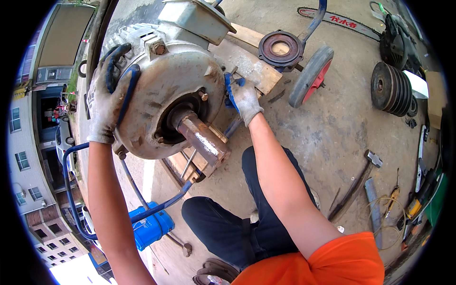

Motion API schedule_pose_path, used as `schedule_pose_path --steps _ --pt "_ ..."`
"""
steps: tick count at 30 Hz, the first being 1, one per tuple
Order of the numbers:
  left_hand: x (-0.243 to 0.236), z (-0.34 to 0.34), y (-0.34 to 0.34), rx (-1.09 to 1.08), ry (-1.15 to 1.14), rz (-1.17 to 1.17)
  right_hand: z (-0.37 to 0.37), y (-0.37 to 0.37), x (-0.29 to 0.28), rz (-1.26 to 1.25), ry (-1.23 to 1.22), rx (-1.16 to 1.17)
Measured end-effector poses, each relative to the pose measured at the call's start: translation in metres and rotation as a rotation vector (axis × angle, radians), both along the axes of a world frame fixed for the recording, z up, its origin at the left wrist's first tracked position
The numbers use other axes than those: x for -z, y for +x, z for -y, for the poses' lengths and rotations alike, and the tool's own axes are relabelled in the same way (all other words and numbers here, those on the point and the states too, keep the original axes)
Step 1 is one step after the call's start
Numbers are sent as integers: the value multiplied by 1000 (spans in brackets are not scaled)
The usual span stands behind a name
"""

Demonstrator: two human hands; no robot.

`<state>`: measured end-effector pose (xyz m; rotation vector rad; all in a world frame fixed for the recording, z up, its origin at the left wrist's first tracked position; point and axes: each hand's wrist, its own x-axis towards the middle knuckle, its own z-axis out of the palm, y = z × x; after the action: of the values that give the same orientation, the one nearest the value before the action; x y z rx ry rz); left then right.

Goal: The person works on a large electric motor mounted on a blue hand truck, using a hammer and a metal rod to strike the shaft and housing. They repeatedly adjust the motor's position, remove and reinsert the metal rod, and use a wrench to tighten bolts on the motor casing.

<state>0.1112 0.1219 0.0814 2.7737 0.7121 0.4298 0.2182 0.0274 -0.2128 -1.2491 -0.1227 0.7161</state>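
A big grey electric motor lies on wooden planks, its round end cover facing me and its rusty shaft pointing toward my knees. My left hand, in a pale work glove with dark blue fingertips, lies against the left side of the cover, thumb and fingers apart. At the cover's right edge is my right hand, gloved alike, with its fingers curled closed. A small metal end shows just above them, but what they hold is hidden. A bolt sticks out beside the bearing opening.
A rusty ring-shaped flange sits beyond my right hand, near a cart wheel. Rightward lie a chainsaw, a grooved pulley and a hammer. A blue tubular frame and a blue box are at lower left.
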Motion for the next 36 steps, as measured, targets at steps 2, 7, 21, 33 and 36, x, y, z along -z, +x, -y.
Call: schedule_pose_path --steps 2,7,21,33,36 --pt "1 0 1 4 -21 15 11 6 -22 -84 -93 -94" --pt "2 4 3 -17 4 29 21 13 -31 -176 -71 -160" --pt "0 -5 -3 41 24 30 18 9 -23 -356 -161 -239" --pt "-1 -4 -1 3 171 -63 7 6 -16 -127 -194 -180" --pt "-3 -4 1 17 219 -65 -2 0 3 12 54 -14"
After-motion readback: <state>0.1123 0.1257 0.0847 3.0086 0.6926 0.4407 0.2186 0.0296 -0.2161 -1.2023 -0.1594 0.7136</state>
